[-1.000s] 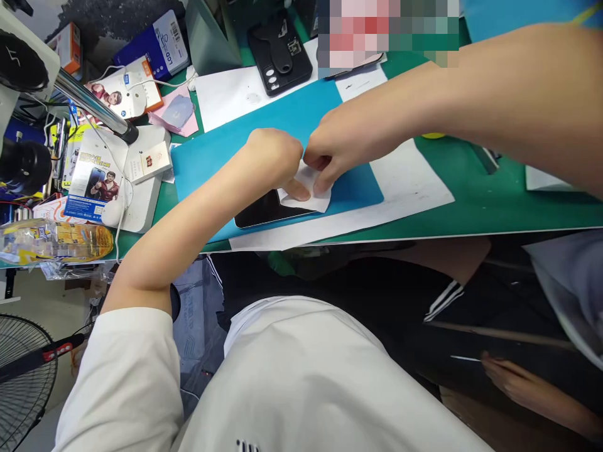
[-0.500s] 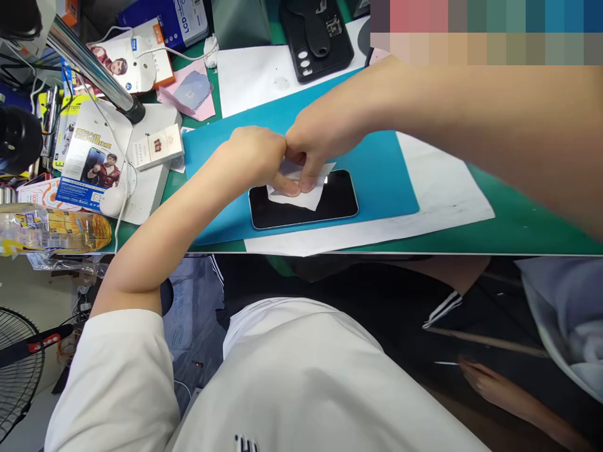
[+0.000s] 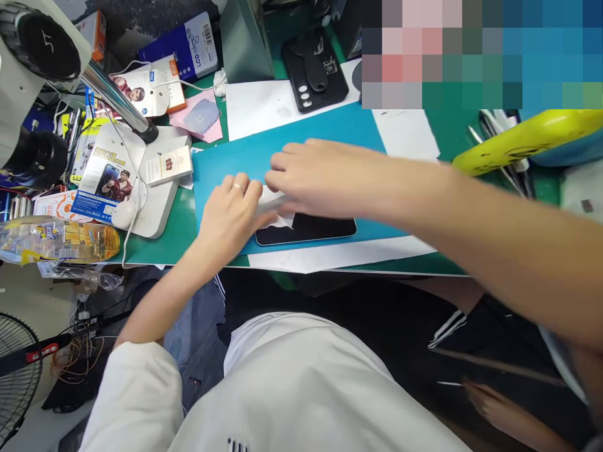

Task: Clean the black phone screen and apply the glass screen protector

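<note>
Left hand, right hand close at tissue, grip unclear — phone part-covered, bottle leftward

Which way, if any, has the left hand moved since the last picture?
Yes: against the blue mat, the left hand has shifted leftward and toward the person.

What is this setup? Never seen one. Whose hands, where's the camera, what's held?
There's no machine: these are one person's bare left hand and right hand. Every picture comes from a single camera worn on their head, looking forward and down. Both hands are at a small white sheet over a dark-screened phone, which lies on a blue mat; the exact grip is partly hidden. Also on the bench: a black phone case and a plastic bottle.
</note>
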Motion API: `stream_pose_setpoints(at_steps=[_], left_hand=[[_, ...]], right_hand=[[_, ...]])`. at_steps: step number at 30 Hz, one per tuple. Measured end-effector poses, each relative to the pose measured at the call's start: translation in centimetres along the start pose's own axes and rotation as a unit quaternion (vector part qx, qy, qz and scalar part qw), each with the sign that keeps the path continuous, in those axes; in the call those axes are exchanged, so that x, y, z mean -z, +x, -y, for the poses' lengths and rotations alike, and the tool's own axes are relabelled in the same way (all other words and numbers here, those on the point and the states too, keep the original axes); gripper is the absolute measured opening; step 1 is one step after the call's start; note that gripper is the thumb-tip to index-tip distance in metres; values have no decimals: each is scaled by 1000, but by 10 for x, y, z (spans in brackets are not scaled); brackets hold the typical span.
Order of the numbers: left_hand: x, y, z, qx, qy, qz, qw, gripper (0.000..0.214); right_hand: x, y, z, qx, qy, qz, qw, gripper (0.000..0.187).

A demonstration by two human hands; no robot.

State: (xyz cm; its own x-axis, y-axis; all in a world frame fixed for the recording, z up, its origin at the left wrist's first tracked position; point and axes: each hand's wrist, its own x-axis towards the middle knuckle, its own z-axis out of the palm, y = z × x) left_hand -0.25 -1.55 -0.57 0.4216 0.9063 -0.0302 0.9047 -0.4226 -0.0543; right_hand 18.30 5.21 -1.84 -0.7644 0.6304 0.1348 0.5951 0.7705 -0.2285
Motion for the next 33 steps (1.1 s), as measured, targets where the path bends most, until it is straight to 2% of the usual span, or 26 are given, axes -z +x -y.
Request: stream_pose_setpoints(at_steps=[2,4,6,9,11,14,17,21,24,28,33], left_hand=[[-7,-18,-10,-26,-45,-56,997,23],[-16,-31,-19,-63,-104,-85,989,31],[-24,-40,-28,-85,-119,-73,987,43],[-32,-51,-40,-90,-102,-33,990,66],[-33,-59,-47,-84,-93,-12,992,81],[-29,-70,-51,-76,-89,-20,993,88],[-22,-70,-46,-80,-117,-33,989,78],[-20,-52,-41,-72,-129,-80,986,79],[-25,-40,-43,-72,-90,-50,992,89],[-33,-46,-45,-42,-59,-29,997,98],[-35,-62,-46,-6,-27,-33,999,93]], right_hand=[[-4,-32,15,38,-52,-25,998,26],[-14,-58,27,38,-36,-69,996,31],[-26,-77,37,27,-17,-93,995,42],[-43,-92,49,3,-5,-99,995,58],[-48,-97,57,-8,-3,-98,995,62],[-45,-102,63,-12,-2,-100,995,63],[-38,-107,51,-24,10,-104,994,66],[-36,-116,17,-75,44,-135,987,82],[-41,-121,1,-92,78,-134,984,93],[-45,-123,-2,-85,99,-116,985,94],[-42,-121,2,-91,86,-116,985,86]])
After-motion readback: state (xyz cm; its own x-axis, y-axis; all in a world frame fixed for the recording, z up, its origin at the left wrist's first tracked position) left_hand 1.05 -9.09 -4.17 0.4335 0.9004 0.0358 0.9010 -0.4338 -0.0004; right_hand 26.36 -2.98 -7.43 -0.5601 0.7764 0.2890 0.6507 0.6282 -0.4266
